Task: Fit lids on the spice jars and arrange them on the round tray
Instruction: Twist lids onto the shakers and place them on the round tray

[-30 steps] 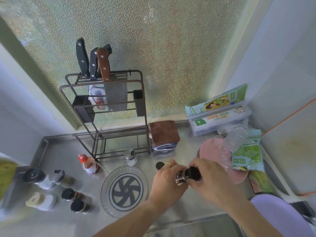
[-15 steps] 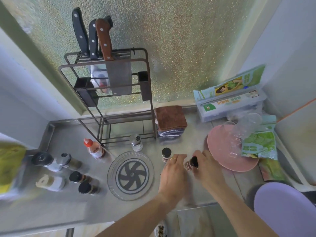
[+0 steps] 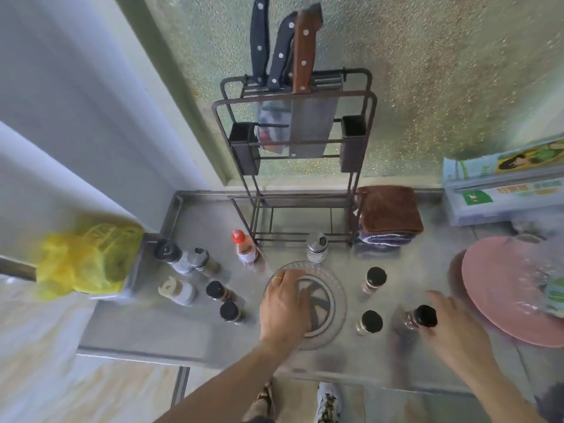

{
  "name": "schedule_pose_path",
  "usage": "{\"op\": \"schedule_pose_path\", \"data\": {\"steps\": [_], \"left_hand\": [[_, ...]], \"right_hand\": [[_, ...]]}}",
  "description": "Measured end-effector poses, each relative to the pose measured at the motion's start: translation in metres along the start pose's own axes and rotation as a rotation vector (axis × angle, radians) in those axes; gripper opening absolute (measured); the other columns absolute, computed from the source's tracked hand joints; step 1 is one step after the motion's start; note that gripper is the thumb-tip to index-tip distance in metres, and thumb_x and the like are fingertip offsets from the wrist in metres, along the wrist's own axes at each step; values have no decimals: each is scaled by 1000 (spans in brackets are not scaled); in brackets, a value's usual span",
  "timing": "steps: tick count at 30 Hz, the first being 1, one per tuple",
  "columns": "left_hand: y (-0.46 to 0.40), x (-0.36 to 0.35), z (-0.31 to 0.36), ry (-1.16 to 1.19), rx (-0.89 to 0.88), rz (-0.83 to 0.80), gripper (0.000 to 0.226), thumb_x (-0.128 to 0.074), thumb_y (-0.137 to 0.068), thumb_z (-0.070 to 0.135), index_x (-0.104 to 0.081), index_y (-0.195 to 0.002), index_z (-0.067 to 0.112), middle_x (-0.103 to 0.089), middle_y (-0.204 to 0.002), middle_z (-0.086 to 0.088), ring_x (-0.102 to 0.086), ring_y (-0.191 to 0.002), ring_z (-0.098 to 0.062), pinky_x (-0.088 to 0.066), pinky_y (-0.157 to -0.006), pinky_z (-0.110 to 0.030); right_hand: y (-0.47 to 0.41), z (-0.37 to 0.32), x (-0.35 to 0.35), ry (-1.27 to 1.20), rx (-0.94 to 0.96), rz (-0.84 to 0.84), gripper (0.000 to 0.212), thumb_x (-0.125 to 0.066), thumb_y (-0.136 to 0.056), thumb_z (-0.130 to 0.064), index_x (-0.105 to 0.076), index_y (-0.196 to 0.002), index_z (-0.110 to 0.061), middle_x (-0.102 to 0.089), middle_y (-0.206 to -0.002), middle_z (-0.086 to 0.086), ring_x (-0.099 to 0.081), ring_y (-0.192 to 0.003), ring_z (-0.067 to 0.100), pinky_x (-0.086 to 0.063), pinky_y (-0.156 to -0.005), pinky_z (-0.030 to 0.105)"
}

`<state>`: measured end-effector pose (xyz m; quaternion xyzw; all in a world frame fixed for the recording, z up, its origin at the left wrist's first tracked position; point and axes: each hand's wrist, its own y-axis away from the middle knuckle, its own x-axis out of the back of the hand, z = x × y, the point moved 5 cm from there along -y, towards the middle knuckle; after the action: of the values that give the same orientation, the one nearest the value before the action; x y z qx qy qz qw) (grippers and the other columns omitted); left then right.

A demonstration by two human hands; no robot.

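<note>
Steel counter [image 3: 195, 334], left hand [image 3: 285, 303] spread flat on round tray [image 3: 338, 300] — right hand [image 3: 454, 328] gripping black-lidded jar [image 3: 419, 316], knife rack [image 3: 293, 141] behind.

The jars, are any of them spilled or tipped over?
No spill shows. One black-lidded jar by the right hand looks tilted; blur hides whether it is gripped. The round tray holds no jars, only the left hand resting on it.

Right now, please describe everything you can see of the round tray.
The round tray looks like clear glass or plastic, with a ribbed rim and a dark pinwheel pattern at its centre. It lies flat on the steel counter, in front of the knife rack. The left hand rests on its left half. No jar stands on it.
</note>
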<state>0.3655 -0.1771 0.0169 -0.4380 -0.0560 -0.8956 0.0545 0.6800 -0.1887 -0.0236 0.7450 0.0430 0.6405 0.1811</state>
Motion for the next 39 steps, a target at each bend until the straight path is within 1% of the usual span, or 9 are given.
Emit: {"op": "schedule_pose_path", "data": {"steps": [6,10,13,16,20,25,32,36,39], "left_hand": [[-38,58,-63,93,191,179,40,-67,-90,21,-50,-126,24,-61,-120,3,-59,-109,-19,-53,-91,-41],[-75,66,-97,139,393,106,62,-71,-88,28,-38,-138,15,-50,-137,-6,-51,-124,-27,-40,-102,-36],[-100,54,-118,91,465,28,78,-75,-85,32,-30,-146,11,-42,-146,-12,-44,-132,-30,-38,-109,-38],[-123,39,-136,81,471,8,82,-79,-81,31,-32,-145,13,-44,-141,-13,-48,-128,-31,-40,-103,-38],[-141,23,-154,39,431,-52,60,-78,-80,26,-47,-130,18,-58,-122,-10,-55,-111,-29,-39,-83,-30],[-142,33,-153,83,363,-33,34,-75,-78,19,-54,-105,21,-61,-90,4,-60,-90,-26,-36,-70,-29],[-108,83,-93,210,98,50,43,-81,-76,28,-54,-109,33,-61,-91,16,-61,-83,-12,-51,-71,-30],[-88,64,-63,213,-5,-84,45,-82,-75,26,-54,-110,35,-64,-96,16,-60,-83,1,-46,-71,-13],[-85,27,-53,202,3,-211,43,-81,-76,28,-53,-108,37,-66,-98,15,-62,-86,-4,-51,-80,-21]], "right_hand": [[5,-81,70,-88,100,250,63,-90,-58,-6,-64,-116,-6,-62,-103,21,-60,-93,44,-50,-77,48],[-16,-172,62,-345,176,150,60,-80,-79,-32,-56,-131,-15,-62,-125,6,-59,-114,30,-49,-93,42],[-41,-216,28,-477,87,50,75,-77,-79,-45,-45,-140,-12,-54,-139,7,-52,-127,26,-45,-105,42],[-64,-238,2,-518,-29,43,85,-76,-80,-45,-35,-146,-10,-46,-147,12,-44,-134,29,-41,-106,43],[-91,-246,-22,-493,-109,79,87,-78,-80,-41,-31,-147,-10,-44,-148,14,-45,-134,32,-43,-104,45],[-106,-243,-34,-465,-119,167,65,-79,-79,-35,-49,-132,-11,-62,-129,10,-58,-117,31,-48,-92,40],[-71,-235,6,-520,-22,422,57,-75,-83,-48,-57,-122,-11,-67,-115,5,-62,-106,26,-48,-87,34],[-48,-221,22,-520,17,411,59,-75,-81,-49,-56,-124,-14,-67,-109,1,-62,-104,22,-51,-91,36],[-41,-212,15,-501,37,350,61,-82,-76,-41,-55,-124,-15,-67,-114,2,-62,-107,25,-53,-92,40]]}}
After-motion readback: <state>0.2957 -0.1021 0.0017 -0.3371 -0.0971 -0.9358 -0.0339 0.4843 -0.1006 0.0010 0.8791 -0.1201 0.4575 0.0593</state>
